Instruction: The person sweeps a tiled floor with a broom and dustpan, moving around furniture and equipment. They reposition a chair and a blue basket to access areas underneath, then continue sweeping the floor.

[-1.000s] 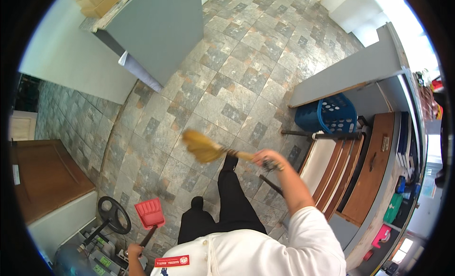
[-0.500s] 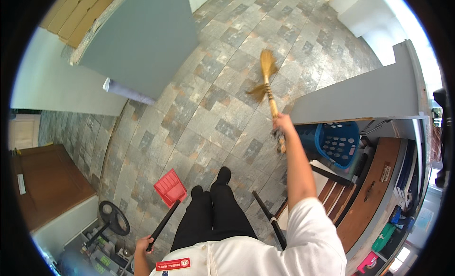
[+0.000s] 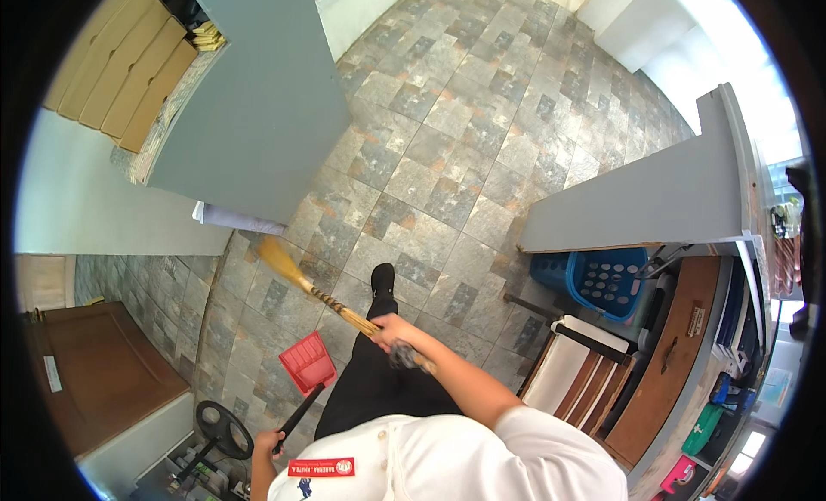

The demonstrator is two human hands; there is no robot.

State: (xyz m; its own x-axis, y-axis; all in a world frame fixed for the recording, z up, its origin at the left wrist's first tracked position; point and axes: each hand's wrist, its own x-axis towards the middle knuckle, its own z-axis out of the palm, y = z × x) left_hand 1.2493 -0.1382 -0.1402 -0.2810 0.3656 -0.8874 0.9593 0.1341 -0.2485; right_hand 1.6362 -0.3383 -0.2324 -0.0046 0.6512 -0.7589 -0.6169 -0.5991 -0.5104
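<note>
In my right hand (image 3: 394, 330) is a straw broom (image 3: 331, 300), gripped partway along its handle. Its fan of yellow bristles (image 3: 280, 260) points to the far left, near the foot of a grey panel. My left hand (image 3: 269, 444) is closed round the black handle of a red dustpan (image 3: 307, 363). The pan part lies low over the tiles, left of my legs. One black shoe (image 3: 383, 281) shows ahead of me; my other foot is hidden.
A grey panel (image 3: 258, 105) stands at the left with cardboard boxes (image 3: 120, 58) beside it. To the right are a grey partition (image 3: 637, 195), a blue plastic basket (image 3: 609, 281) and a brown wooden door-like board (image 3: 658, 363). A black steering-wheel-shaped ring (image 3: 225, 430) stands at lower left.
The broom has swung from far right across to the left in my right hand. One foot has stepped forward. The dustpan stays in my left hand at nearly the same place.
</note>
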